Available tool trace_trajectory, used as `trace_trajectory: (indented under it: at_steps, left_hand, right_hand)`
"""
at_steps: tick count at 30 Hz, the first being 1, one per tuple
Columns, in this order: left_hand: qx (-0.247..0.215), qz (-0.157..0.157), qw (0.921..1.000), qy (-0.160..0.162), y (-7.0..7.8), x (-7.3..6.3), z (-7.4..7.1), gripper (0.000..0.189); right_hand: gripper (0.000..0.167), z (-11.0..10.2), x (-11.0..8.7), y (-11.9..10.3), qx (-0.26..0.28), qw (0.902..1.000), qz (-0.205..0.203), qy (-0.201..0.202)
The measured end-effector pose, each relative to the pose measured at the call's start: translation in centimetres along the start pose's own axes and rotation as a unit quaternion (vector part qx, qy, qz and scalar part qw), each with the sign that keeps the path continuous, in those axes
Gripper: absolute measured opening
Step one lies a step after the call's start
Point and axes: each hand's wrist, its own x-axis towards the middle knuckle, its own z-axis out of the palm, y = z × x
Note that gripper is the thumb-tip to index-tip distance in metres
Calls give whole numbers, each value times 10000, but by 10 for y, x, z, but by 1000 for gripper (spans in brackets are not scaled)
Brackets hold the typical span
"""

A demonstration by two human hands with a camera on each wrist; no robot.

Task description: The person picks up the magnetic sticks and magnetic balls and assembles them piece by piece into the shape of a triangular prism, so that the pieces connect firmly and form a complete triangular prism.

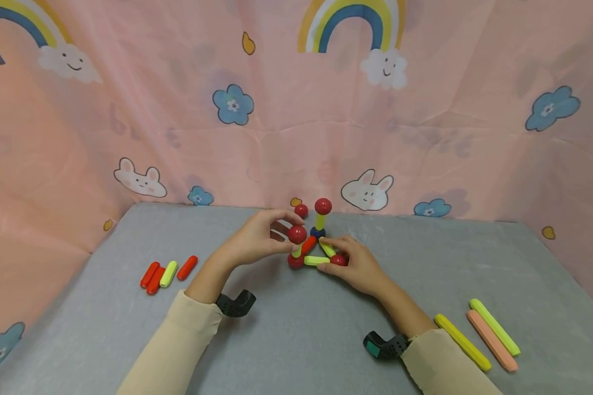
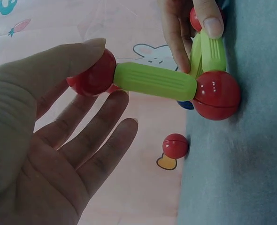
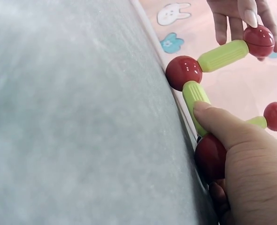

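The left hand (image 1: pixel 257 238) pinches the top ball (image 1: pixel 298 234) of a near-upright rod (image 2: pixel 155 81); the right hand (image 1: pixel 359 267) grips low rods (image 1: pixel 313 260) beside a corner ball (image 1: pixel 340 260); the frame (image 1: pixel 308 244) sits on the surface (image 1: pixel 301 334).

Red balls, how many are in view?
5: a loose red ball beyond the left hand, one pinched in that hand, one directly below, one atop the rear upright stick, one at the right hand.

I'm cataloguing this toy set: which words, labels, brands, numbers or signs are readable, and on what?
No readable text anywhere.
Backdrop: pictures only, such as rainbows and rabbits.
Rightmost red ball, left wrist view: white flecks, probably glare.
Right wristband: teal patch, nothing legible.
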Motion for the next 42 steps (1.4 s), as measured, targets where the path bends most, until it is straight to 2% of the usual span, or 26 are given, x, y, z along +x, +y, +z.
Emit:
trace_trajectory:
  at_steps: [6,10,12,15,18,22,25,28,32,36,39,42]
  left_hand:
    - [110,-77,9996,-247,-3,-1,-3,49]
    - [97,-322,9976,-597,-13,-5,-9,47]
    - [122,-484,9966,-651,-20,-6,-11,42]
    - [282,-613,9967,-455,-32,-4,-6,35]
    - [278,-700,9969,-222,-41,1,5,40]
    - [-34,-723,9971,-224,-49,7,23,53]
    - [-252,-648,9974,-184,-54,9,31,54]
    - [-356,-694,9970,23,-56,9,35,51]
    - [-245,-736,9965,297,-60,11,37,41]
    - [-78,-760,9960,466,-61,13,37,29]
    - [-69,-831,9946,615,-63,12,37,26]
    - [-94,-919,9917,894,-67,8,38,27]
  right_hand:
    - [52,-3,2,0,173,9998,-72,-54]
    - [47,-7,1,0,307,9990,-140,-279]
    - [46,-9,0,1,367,9983,-163,-414]
    - [47,-12,-1,2,436,9969,-202,-617]
    - [48,-12,-1,2,525,9952,-280,-770]
    - [48,-11,-1,2,595,9927,-490,-922]
    - [48,-11,-1,3,553,9918,-611,-974]
    - [47,-11,0,3,522,9913,-671,-1002]
    - [47,-12,2,2,653,9890,-760,-1086]
    - [48,-13,2,2,747,9902,-692,-951]
    - [49,-11,2,4,612,9946,-530,-644]
    - [49,-7,1,4,376,9984,-329,-282]
